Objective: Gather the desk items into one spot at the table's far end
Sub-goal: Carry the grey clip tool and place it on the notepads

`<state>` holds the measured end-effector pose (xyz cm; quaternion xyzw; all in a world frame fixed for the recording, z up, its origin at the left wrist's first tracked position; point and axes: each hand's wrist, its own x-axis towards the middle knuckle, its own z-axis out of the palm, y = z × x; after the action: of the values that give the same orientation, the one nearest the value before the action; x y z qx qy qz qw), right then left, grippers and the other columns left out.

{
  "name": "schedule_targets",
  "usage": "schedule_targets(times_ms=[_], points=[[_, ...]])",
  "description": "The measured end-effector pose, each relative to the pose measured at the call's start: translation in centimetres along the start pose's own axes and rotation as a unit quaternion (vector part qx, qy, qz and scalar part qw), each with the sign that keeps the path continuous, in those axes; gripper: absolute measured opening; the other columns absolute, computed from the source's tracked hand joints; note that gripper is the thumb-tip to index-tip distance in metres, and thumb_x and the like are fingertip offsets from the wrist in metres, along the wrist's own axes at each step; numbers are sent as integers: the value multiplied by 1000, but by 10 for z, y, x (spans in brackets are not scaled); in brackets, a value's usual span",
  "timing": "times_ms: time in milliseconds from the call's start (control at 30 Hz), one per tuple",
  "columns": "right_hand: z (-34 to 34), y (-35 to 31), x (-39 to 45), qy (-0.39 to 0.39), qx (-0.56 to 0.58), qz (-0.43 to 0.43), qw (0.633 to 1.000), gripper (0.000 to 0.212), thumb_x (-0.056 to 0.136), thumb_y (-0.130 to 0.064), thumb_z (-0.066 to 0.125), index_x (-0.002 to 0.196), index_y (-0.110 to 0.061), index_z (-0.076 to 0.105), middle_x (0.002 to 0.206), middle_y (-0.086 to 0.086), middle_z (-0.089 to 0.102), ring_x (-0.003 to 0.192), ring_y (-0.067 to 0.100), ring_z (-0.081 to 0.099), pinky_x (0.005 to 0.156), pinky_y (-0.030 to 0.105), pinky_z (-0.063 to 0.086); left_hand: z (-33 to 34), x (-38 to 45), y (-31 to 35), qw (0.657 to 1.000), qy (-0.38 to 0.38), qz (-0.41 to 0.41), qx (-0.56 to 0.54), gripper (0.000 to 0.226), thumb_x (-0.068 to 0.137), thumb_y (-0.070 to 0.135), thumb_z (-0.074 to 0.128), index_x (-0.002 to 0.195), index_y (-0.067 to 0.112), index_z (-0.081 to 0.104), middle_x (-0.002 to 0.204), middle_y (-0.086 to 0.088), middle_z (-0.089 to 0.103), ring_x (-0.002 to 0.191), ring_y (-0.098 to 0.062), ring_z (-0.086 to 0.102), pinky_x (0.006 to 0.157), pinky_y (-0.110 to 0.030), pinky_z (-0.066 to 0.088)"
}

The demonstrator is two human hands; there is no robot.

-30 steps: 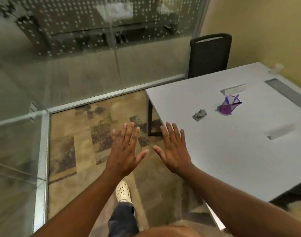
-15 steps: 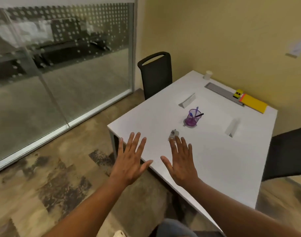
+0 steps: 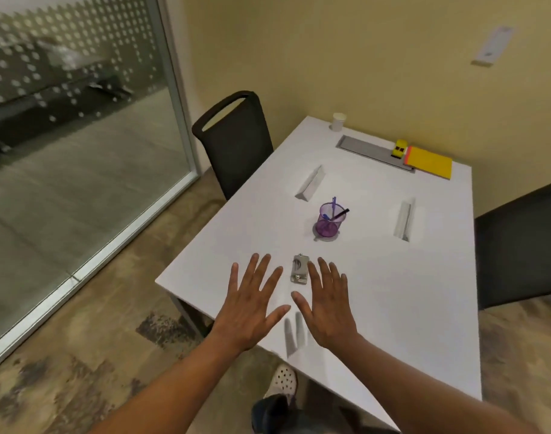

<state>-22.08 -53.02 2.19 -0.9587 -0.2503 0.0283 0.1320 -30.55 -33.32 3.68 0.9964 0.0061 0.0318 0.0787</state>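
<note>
- The left hand (image 3: 249,311) is held flat over the near edge of the white bench (image 3: 408,296), palm down, its fingers (image 3: 258,270) straight and spread wide; it holds nothing, and whether it touches the bench cannot be told.
- The right hand (image 3: 327,308) is held the same way just beside it, fingers (image 3: 325,277) straight and fanned, thumb out toward the left hand, gripping nothing.
- A small silver stapler (image 3: 300,269) lies on the bench between the two sets of fingertips, just beside the right index finger; contact cannot be told. Its long axis runs from the near edge toward the far end.
- Farther in, near the bench's middle, a purple mesh pen cup (image 3: 328,223) stands upright with pens (image 3: 334,206) leaning out of its mouth, their tips pointing up and toward the far end.
- Two white triangular name stands lie well apart: one (image 3: 311,183) left of the cup, its long axis slanting toward the far right, the other (image 3: 404,219) to the right, running nearly straight away.
- At the far end, by the yellow wall, a grey strip (image 3: 366,150) lies across the bench; a small yellow item (image 3: 400,148) sits on it, touching a yellow notebook (image 3: 429,162), and a white cup (image 3: 338,121) stands at the far left corner.
- Black chairs stand at the left (image 3: 236,145) and right (image 3: 524,245) sides.
</note>
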Motion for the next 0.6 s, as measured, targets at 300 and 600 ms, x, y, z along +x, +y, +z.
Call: schedule_targets(times_ms=[300,600], points=[[11,29,96,-41,140,101,984,76,104,-62,31,167,-22,13,175,7,15,160,29,17,130,44,19,27,96,-31,994,-85,3,-70,80,100,80,18,165,44,-8,174,11,-26,162,-16,-19,132,-51,-6],[54,51,131,-106,290,275,911,39,106,-36,54,133,-8,59,129,9,59,116,24,62,95,31,45,65,154,-22,902,-187,-168,-352,63,109,51,44,164,24,30,172,2,30,150,-16,44,117,-26,33]])
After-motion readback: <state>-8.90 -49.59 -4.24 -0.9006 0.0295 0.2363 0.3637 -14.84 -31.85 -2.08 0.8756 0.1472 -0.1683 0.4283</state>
